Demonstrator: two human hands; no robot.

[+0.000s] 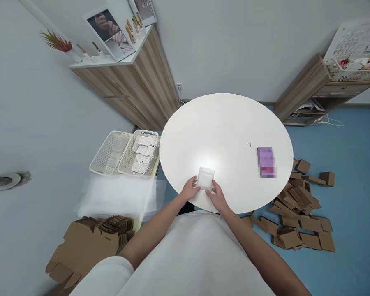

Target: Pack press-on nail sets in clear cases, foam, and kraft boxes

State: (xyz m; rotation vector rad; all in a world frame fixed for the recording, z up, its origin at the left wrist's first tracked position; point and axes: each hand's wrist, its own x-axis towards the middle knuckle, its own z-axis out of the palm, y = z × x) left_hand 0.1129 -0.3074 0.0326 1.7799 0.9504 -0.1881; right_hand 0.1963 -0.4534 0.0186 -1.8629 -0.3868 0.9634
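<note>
A small squarish packet in white wrapping (pixel 205 178) is at the near side of the round white table (pixel 222 123). My left hand (pixel 190 189) grips its left edge, thumb at the near corner. From the right, my right hand (pixel 217 196) has its thumb on the near edge and its fingers along the side. What lies inside the wrapping cannot be made out clearly. A purple block-like item (pixel 266 161), blurred by pixels, lies on the right of the table, apart from both hands.
Left of the table are a basket of white packets (pixel 144 152), a second basket (pixel 106 158), white sheets (pixel 117 195) and flat cardboard (pixel 86 238). Folded brown boxes (pixel 299 205) are heaped on the floor at right. Wooden cabinets (pixel 151 70) stand behind.
</note>
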